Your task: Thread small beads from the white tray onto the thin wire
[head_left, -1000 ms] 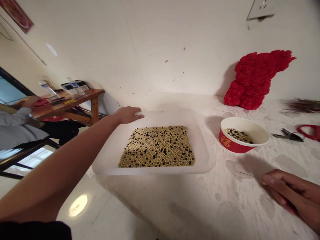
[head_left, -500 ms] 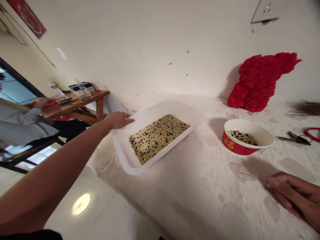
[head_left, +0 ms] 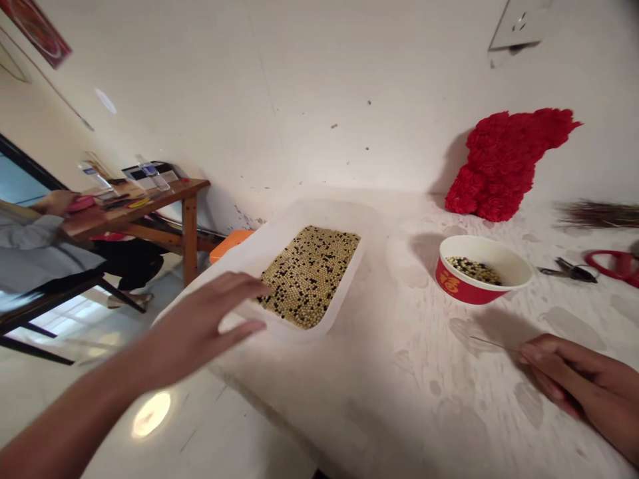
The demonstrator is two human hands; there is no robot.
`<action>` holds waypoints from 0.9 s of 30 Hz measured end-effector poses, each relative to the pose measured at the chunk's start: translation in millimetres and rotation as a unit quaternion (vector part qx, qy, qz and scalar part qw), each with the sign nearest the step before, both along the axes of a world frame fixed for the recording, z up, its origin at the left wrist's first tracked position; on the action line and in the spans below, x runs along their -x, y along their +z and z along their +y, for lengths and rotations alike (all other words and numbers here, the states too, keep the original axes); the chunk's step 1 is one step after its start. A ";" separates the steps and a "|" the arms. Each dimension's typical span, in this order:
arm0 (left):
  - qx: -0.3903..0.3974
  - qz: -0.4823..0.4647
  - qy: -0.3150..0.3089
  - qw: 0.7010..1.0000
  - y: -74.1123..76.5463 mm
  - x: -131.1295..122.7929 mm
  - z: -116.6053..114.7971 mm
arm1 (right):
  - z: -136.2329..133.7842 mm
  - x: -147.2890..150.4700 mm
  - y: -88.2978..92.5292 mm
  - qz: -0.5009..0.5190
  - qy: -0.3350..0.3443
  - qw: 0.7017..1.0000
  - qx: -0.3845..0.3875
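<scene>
My left hand [head_left: 219, 319] is open, its fingers and thumb apart, over the near left corner of a translucent white plastic tray [head_left: 346, 283]. Whether it touches the rim I cannot tell. Cream and black beads [head_left: 314, 273] lie spread over the tray's bottom. At the lower right my right hand [head_left: 574, 379] pinches one end of a thin wire [head_left: 494, 344], needle-like, pointing left. Just beyond the wire stands a red and white paper bowl [head_left: 472, 294], with more cream and black beads [head_left: 474, 270] inside.
Against the wall stands a red rose-covered figure [head_left: 504, 166]. Red-handled scissors [head_left: 606, 264], a small black tool [head_left: 572, 269] and dark thin stems [head_left: 599, 214] lie at right. On the left, a person in grey [head_left: 44, 243] sits at a wooden table [head_left: 188, 199].
My left hand has come off the tray's far left edge and moved nearer to me. The tray has turned and shifted somewhat. My right hand still pinches the wire. The view has shifted slightly.
</scene>
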State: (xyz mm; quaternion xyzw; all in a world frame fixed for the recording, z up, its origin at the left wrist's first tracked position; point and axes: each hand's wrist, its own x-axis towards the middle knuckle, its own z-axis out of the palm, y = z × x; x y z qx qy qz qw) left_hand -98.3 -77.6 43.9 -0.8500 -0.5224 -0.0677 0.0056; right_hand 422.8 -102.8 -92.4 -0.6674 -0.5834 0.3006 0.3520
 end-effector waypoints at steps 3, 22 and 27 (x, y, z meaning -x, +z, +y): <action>-0.049 0.019 -0.066 0.996 -21.2 -25.9 -20.4 | -0.8 -6.6 -1.8 -0.018 0.045 0.997 0.060; -0.133 0.090 -0.096 0.982 -50.0 -59.9 13.7 | -4.3 0.5 11.1 -0.014 0.043 0.996 0.076; -0.133 0.093 -0.084 0.983 -49.7 -63.7 19.7 | -5.2 1.8 12.7 -0.021 0.042 0.996 0.077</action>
